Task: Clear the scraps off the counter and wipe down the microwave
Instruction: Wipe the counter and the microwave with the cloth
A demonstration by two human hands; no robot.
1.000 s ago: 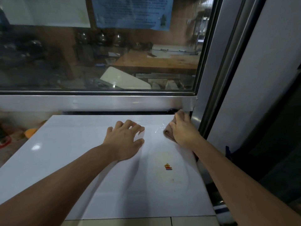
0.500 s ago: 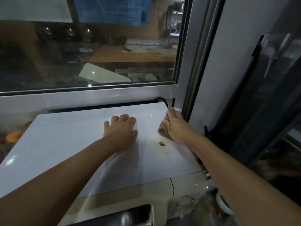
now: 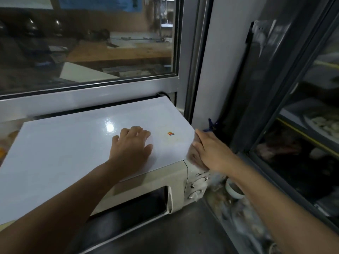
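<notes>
White microwave (image 3: 77, 156) sits on a dark counter (image 3: 165, 233) under a window (image 3: 88, 43). Left hand (image 3: 131, 149) rests palm-down on its top, fingers loosely spread, holding nothing. Right hand (image 3: 211, 151) presses a brownish cloth (image 3: 195, 158) against the top's right edge, fingers fairly straight. A glass-door cabinet (image 3: 302, 125) at right holds a plate of pale food, blurred

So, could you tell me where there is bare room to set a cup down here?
The microwave top is bare left of the left hand, towards its left edge. Between both hands lies only a small sticker. The counter right of the microwave, below the right hand, is crowded.
</notes>
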